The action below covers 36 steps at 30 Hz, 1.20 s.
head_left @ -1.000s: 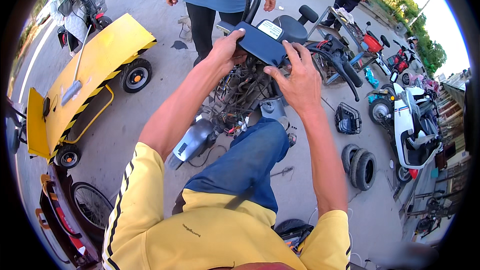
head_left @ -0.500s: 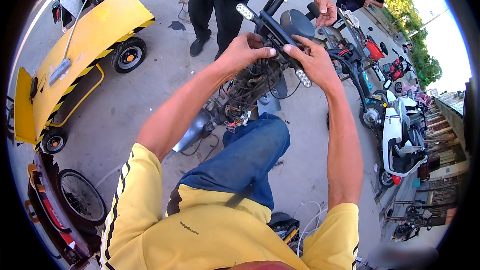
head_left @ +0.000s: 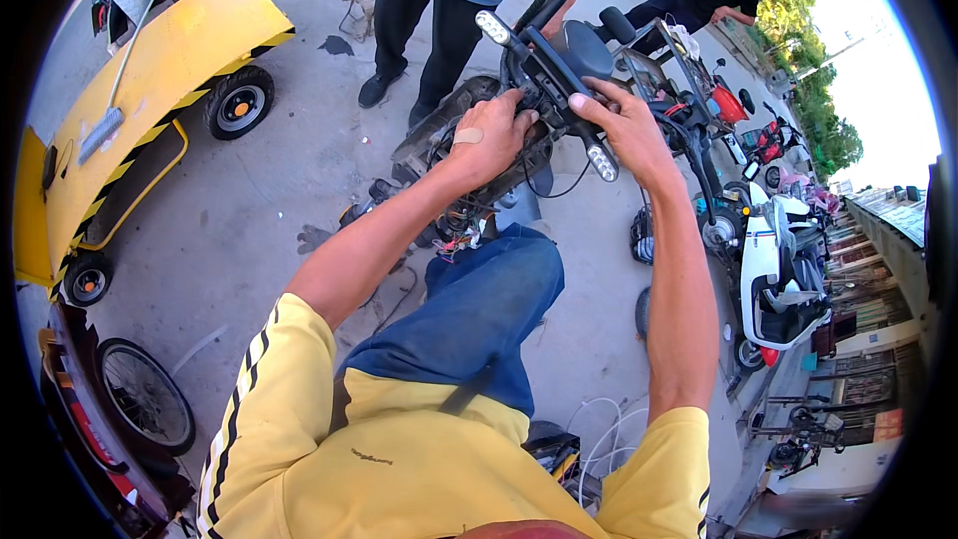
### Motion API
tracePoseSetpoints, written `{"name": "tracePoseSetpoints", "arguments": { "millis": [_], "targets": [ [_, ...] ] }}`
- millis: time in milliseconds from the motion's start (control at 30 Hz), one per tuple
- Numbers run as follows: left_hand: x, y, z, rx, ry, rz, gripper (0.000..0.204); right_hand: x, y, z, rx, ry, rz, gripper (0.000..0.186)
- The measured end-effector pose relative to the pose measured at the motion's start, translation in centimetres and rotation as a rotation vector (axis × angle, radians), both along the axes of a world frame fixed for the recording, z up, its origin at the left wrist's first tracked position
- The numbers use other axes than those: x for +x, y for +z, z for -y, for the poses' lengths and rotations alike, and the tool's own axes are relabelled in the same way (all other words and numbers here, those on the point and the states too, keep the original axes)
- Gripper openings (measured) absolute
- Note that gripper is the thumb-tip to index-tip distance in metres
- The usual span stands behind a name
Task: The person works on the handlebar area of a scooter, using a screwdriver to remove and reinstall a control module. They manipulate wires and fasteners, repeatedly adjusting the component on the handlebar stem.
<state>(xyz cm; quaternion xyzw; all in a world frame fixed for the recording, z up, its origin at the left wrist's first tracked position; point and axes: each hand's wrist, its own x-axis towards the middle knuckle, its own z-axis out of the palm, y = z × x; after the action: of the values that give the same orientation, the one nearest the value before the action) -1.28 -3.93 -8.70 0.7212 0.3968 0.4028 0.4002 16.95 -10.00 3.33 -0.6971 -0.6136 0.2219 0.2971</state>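
Two lamps (head_left: 493, 27) are borne by one bar (head_left: 555, 78), pinched by the right hand (head_left: 634, 132); the left hand (head_left: 489, 134) is half-curled, grip unclear.

Dark scrap (head_left: 336, 45) on grey pavement (head_left: 299, 145)

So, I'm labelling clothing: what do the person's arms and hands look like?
Short yellow left sleeve, striped black and white; short yellow right sleeve. The left hand, with a beige plaster on it, and right hand are ungloved.

A bare right hand (head_left: 631, 128) grips a long black bar (head_left: 552, 82) with clear-lensed end lamps (head_left: 493, 26), the left hand (head_left: 491, 133) just beside it.
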Motion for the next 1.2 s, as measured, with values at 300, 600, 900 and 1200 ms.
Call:
{"name": "tracePoseSetpoints", "arguments": {
  "millis": [300, 600, 900, 1200],
  "targets": [
    [1.6, -2.3, 0.9, 0.57, 0.316, -0.321, 0.02, -0.5, -0.3, 0.4, 0.063, 0.006, 0.001, 0.076],
    [1.5, -1.5, 0.5, 0.487, 0.192, -0.344, 0.028, 0.2, -0.4, -0.2, 0.063, 0.007, -0.046, 0.073],
    [0.3, -1.4, -3.5, -0.38, -0.355, 0.263, 0.035, -1.2, 0.4, 0.3, 0.054, -0.063, -0.139, 0.074],
    [0.7, -1.0, -2.5, -0.415, -0.073, 0.325, 0.027, -0.8, 1.2, -0.5, 0.03, -0.075, -0.056, 0.064]
  ]
}}
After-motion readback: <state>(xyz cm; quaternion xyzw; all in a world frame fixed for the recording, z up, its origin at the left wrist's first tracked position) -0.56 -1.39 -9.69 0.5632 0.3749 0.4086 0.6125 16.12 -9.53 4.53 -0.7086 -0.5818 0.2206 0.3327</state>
